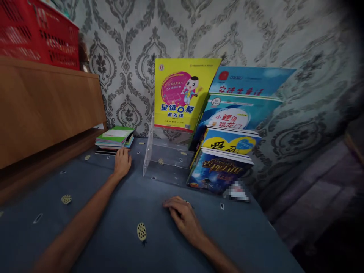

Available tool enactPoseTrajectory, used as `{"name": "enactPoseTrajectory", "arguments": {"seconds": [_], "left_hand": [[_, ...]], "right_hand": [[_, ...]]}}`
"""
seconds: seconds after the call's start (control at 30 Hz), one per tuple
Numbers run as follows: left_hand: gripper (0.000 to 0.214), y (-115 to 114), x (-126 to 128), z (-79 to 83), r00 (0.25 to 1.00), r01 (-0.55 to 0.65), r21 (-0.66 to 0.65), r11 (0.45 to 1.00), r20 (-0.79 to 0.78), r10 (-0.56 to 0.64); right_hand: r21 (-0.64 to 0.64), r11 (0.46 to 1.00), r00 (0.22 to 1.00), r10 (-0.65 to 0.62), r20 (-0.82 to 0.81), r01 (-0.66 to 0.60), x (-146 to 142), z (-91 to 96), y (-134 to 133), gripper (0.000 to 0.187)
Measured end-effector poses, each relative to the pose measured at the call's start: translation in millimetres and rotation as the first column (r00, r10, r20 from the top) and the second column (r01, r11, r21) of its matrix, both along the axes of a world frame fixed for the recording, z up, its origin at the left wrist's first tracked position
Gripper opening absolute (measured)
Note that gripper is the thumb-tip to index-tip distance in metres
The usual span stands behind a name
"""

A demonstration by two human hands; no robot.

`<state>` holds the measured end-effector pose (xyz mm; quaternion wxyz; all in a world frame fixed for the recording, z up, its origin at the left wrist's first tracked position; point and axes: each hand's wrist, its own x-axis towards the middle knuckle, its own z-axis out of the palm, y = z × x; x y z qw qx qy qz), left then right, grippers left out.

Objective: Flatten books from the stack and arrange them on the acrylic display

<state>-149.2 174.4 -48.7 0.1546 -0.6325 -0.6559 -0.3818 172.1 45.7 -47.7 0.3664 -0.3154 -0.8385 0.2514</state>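
Note:
My left hand (123, 163) is at the front right corner of a low stack of books (115, 137), its fingertips against the stack's edge. The stack has a green cover on top and lies flat on the cloth. My right hand (183, 216) rests low over the cloth with loosely bent fingers and nothing in it. Ahead of it stands a clear acrylic book rack (148, 151). A yellow workbook (182, 94) leans in the rack's back left. Down its right side are tiered blue books (241, 81), a teal book (227, 113), a yellow-and-blue book (230, 140) and a dark blue book (218, 170).
A dark blue-grey cloth (113, 227) with pineapple prints covers the table. At the left is a wooden cabinet (51, 110) with a red plastic basket (57, 38) on it. Patterned wallpaper (122, 45) is behind. A small blurred-out item (237, 191) lies by the rack's front right.

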Motion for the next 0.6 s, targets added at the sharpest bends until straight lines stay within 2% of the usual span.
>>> {"name": "enactPoseTrajectory", "arguments": {"seconds": [0.1,0.23,0.43,0.6], "left_hand": [[0.042,4.5,-4.5,4.3,0.996,-0.089,-0.012,0.996,-0.017,0.088],[0.055,14.2,-26.3,19.2,0.966,-0.215,-0.092,0.972,-0.169,0.197],[0.076,30.8,-57.7,44.3,0.926,-0.276,-0.285,0.918,-0.334,0.175],[0.077,26.2,-61.3,45.4,0.905,-0.285,-0.303,0.909,-0.399,0.151]], "right_hand": [[0.028,0.999,1.000,0.016,0.017,-0.016,0.7,0.5,-0.7,0.030],[0.072,0.997,0.999,0.032,0.009,-0.032,0.8,-6.6,0.9,0.030],[0.045,0.998,0.999,0.038,0.005,-0.038,2.4,-7.5,3.8,0.030],[0.047,0.998,0.999,0.034,0.017,-0.035,2.3,-3.1,2.8,0.028]]}}
